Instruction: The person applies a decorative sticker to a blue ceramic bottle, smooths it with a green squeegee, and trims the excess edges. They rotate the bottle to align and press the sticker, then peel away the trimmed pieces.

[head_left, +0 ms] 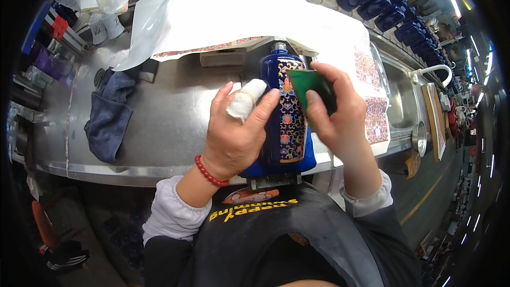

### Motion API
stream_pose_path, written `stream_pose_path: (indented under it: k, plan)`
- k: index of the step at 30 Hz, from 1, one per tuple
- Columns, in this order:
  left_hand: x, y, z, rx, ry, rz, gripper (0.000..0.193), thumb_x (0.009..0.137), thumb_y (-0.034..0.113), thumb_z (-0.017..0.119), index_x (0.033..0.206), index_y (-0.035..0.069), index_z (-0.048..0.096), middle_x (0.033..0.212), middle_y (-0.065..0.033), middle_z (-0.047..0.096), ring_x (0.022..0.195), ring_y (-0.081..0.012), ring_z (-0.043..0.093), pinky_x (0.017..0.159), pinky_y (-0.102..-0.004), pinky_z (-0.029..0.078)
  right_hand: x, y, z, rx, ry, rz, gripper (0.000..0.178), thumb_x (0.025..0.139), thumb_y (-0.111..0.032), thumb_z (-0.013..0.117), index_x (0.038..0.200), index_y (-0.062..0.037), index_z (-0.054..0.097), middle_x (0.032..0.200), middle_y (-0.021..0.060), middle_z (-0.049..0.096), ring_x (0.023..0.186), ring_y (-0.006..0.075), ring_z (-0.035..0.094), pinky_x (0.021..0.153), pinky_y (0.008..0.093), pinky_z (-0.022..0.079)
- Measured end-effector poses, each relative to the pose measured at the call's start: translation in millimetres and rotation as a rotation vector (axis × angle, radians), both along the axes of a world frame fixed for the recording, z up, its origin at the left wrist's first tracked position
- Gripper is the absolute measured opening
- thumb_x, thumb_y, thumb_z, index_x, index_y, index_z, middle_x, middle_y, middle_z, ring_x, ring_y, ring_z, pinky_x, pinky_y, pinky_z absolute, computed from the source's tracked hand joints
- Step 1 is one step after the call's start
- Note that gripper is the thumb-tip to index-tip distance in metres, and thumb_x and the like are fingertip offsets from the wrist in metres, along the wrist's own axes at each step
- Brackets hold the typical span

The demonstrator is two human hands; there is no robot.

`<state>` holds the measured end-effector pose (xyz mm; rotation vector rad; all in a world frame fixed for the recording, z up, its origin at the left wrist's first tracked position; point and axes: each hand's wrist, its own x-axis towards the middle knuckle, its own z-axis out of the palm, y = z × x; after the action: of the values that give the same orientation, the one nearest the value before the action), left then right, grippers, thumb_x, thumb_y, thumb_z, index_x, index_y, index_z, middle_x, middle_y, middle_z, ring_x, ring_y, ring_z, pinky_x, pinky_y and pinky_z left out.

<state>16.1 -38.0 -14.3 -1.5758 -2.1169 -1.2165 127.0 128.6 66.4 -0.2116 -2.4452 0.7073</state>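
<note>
Bottle [274, 122], dark blue with a floral decal [291, 123], lies on the blue cushion [310, 155] at the near edge of the metal surface [175, 107]. I see the right hand [340, 109] pinching a flat green scraper [305, 84] over the decal, while the left hand [234, 138], fingers unclenched, rests one fingertip against the bottle's side.

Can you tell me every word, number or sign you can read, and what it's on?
Dark apron: yellow lettering under a picture, big enough to read, but I won't copy words out.
White cups, upper left: dark marks, too small to read.
Blue bottle: its colourful panel shows flowers and curls; I see no words there.
Patterned sheet on the right: detail too small to tell.
</note>
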Motion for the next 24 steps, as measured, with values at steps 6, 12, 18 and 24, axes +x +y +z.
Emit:
stream_pose_path:
  k: [6, 12, 18, 24]
  plan:
    - [4.1, -7.7, -11.7, 0.114, -0.252, 0.021, 0.039, 0.099, 0.004, 0.053, 0.137, -0.003, 0.06, 0.12, -0.0235, 0.068, 0.107, -0.0394, 0.066, 0.1, -0.0462, 0.048, 1.4, 7.3, 17.4, 0.288, -0.049, 0.526, 0.028, 0.074, -0.007, 0.071, 0.101, -0.0132, 0.071, 0.084, 0.0003, 0.055, 0.079, 0.0201, 0.057, 0.074, 0.0361, 0.04]
    - [12.0, -9.7, -17.4, 0.096, -0.318, 0.028, 0.041, 0.099, 0.004, 0.05, 0.139, -0.003, 0.058, 0.125, -0.0238, 0.066, 0.111, -0.0402, 0.064, 0.097, -0.0424, 0.049, 15.6, 3.0, 14.2, 0.291, -0.185, 0.748, 0.022, 0.074, -0.011, 0.071, 0.096, -0.0128, 0.07, 0.086, 0.003, 0.051, 0.084, 0.0232, 0.057, 0.079, 0.0378, 0.044]
    - [16.4, -6.9, -5.6, -0.025, -0.013, 0.029, 0.054, 0.086, -0.002, 0.059, 0.139, 0.007, 0.065, 0.136, -0.0193, 0.061, 0.123, -0.035, 0.057, 0.116, -0.0465, 0.034, 42.8, 21.6, -4.1, -0.252, -0.074, 0.113, 0.023, 0.083, 0.004, 0.072, 0.106, 0.0013, 0.071, 0.09, 0.0069, 0.065, 0.081, 0.0137, 0.061, 0.072, 0.0251, 0.046]
    - [26.6, -6.0, -8.6, 0.009, 0.048, 0.093, 0.059, 0.079, -0.004, 0.061, 0.134, 0.015, 0.069, 0.127, -0.0159, 0.064, 0.124, -0.0348, 0.052, 0.115, -0.0541, 0.032, 45.9, 13.1, -21.8, -0.07, 0.029, 0.037, 0.029, 0.077, 0.003, 0.075, 0.106, -0.0004, 0.071, 0.092, 0.0088, 0.064, 0.08, 0.0202, 0.061, 0.073, 0.0307, 0.048]
